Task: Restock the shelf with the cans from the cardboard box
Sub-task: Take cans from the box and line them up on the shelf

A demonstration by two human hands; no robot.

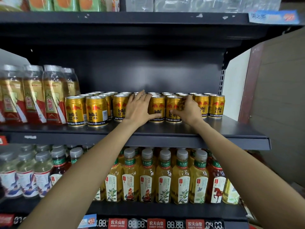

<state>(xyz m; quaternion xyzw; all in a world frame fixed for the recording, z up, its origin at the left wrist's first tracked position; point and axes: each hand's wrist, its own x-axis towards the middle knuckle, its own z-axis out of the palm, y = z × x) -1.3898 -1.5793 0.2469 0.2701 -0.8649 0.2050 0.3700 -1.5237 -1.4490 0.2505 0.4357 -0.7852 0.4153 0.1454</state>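
1. The person is reaching both arms up to the middle shelf [214,129], where gold Red Bull cans [96,111] are standing upright in rows from the left-hand bottles across to the right end.
2. The left hand [139,107] is wrapping around a front-row can [157,109]: the thumb is lying across its lower face and the fingers are spreading over the can tops behind, so it is closing on that can.
3. The right hand [187,109] is gripping the neighbouring can [173,111], thumb across its front and fingers curling over its right side.
4. Judging by this, the step in hand is setting or squaring these 2 cans into the front row, which is sitting well back from the shelf lip.
5. The cardboard box is not showing in this view, so how many cans remain is impossible to tell.
6. The next move is probably calling for both hands to let go without nudging the touching neighbours, then to go down to the box for more.
7. The 2 cans at the far left are standing slightly forward of the row and may be needing a push back.
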